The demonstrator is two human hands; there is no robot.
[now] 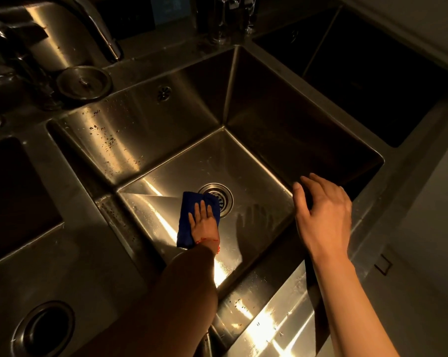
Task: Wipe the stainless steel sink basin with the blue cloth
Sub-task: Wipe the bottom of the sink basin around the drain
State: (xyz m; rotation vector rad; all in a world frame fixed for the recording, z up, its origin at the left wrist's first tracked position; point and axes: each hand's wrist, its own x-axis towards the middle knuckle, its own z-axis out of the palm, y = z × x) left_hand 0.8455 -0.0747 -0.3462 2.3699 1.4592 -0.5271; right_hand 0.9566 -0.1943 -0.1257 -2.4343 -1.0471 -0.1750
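A deep stainless steel sink basin fills the middle of the view, with a round drain in its floor. A folded blue cloth lies flat on the basin floor just left of the drain. My left hand presses down on the cloth with straight fingers, the arm reaching down from the front rim. A red thread circles that wrist. My right hand hovers over the basin's right front corner, fingers relaxed and slightly bent, holding nothing.
A faucet spout arches at the back left, with a loose strainer plug on the ledge beneath it. Darker basins lie to the left and right. A round opening sits in the counter at bottom left. Specks dot the basin's left wall.
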